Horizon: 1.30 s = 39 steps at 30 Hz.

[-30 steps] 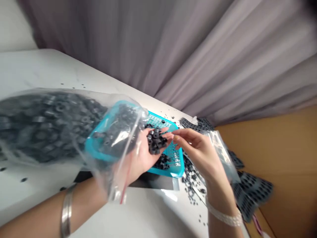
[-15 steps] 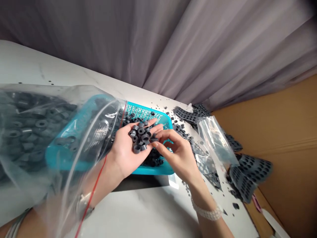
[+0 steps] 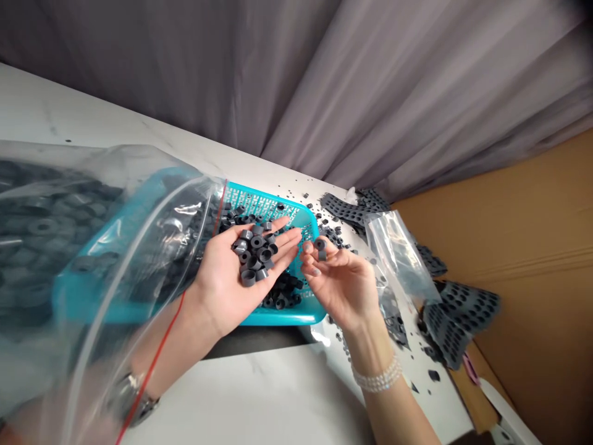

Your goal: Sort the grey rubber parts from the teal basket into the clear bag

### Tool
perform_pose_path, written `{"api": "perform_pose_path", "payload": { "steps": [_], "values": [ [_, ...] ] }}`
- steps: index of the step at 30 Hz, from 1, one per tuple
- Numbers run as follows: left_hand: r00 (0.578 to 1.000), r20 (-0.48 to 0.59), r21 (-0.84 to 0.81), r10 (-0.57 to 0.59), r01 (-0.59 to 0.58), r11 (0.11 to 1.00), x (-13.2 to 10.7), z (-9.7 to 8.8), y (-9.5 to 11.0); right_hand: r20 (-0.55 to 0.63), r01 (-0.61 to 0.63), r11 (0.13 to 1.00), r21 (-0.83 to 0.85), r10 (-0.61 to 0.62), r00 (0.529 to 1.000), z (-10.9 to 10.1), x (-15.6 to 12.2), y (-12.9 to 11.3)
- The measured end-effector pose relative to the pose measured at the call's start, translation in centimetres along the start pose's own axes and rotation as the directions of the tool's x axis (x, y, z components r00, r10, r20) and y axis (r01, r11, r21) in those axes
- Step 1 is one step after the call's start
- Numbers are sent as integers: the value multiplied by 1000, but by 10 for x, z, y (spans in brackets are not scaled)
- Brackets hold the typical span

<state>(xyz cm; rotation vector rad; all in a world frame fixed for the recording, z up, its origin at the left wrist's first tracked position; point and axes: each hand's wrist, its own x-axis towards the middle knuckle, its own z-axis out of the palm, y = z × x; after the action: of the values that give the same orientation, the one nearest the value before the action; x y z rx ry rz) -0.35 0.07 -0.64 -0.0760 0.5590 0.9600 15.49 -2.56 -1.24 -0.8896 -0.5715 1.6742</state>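
"Why does the left hand (image 3: 227, 281) lie palm up?"

"Its fingers are relaxed and open, so the grey rubber rings (image 3: 254, 254) sit heaped in the palm, above a teal plastic basket (image 3: 296, 318)."

"And the right hand (image 3: 343, 287)?"

"Its fingertips (image 3: 307, 247) pinch a ring or two, apart from the heap. A clear zip bag (image 3: 92, 247) of more rings hangs across the left forearm (image 3: 167, 334)."

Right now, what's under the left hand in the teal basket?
Loose dark grey rings lie in the teal mesh basket around the left hand. Directly beneath the palm, the hand hides the basket floor and whatever lies there.
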Motion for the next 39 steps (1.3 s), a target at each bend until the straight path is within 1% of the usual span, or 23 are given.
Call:
{"api": "perform_pose_path", "payload": {
  "steps": [2, 3, 4, 6, 8, 13, 17, 19, 20, 22, 25, 27, 31, 34, 36, 39],
  "values": [
    [1000, 2, 9, -4, 4, 1000, 0, 0, 0, -12, -13, 998, 66, 14, 1000, 0, -1, -1],
    [1000, 6, 12, -6, 6, 1000, 0, 0, 0, -25, -11, 998, 61, 13, 1000, 0, -1, -2],
    [1000, 9, 13, -7, 7, 1000, -1, 0, 0, -45, -1, 1000, 27, 2, 999, 2, -2, -2],
    [1000, 9, 14, -10, 9, 1000, -1, 0, 0, -86, 39, 994, -97, -48, 995, 5, -3, -2],
    [1000, 9, 12, -8, 8, 1000, -1, 0, 0, -92, 82, 972, -221, -105, 990, 9, -4, 0],
    [1000, -3, 3, -13, 13, 1000, -1, 0, 1, -35, 155, 927, -343, -177, 984, 12, -5, 11],
    [1000, -5, 22, -7, 7, 1000, -2, 1, 1, 23, 261, 841, -474, -284, 958, 12, -7, 17],
    [1000, -9, 37, -3, 4, 999, -2, 2, 1, 44, 291, 803, -519, -315, 948, 13, -9, 18],
    [1000, -12, 41, 0, 0, 999, -3, 2, 2, 48, 294, 800, -523, -318, 947, 14, -10, 18],
    [1000, -22, 48, 9, -8, 999, -3, 2, 2, 37, 252, 840, -480, -268, 963, 16, -11, 16],
    [999, -44, 50, 23, -21, 999, -2, 1, 2, -8, 105, 937, -332, -114, 993, 16, -12, 10],
    [998, -55, 36, 30, -28, 999, -2, 2, 2, -31, 45, 970, -237, -54, 998, 15, -11, 6],
    [997, -76, 24, 34, -32, 999, -2, 3, 1, -61, 44, 997, -68, -48, 997, 13, -9, 2],
    [997, -67, 22, 34, -33, 999, -3, 3, 1, -115, 42, 999, -2, -42, 993, 13, -8, 1],
    [998, -53, 18, 33, -32, 999, -3, 2, 0, -127, 13, 999, 35, -9, 992, 14, -7, 0],
    [998, -53, 16, 35, -34, 999, -2, 2, 0, -86, -78, 994, 77, 85, 993, 13, -8, -3]
  ]
}}
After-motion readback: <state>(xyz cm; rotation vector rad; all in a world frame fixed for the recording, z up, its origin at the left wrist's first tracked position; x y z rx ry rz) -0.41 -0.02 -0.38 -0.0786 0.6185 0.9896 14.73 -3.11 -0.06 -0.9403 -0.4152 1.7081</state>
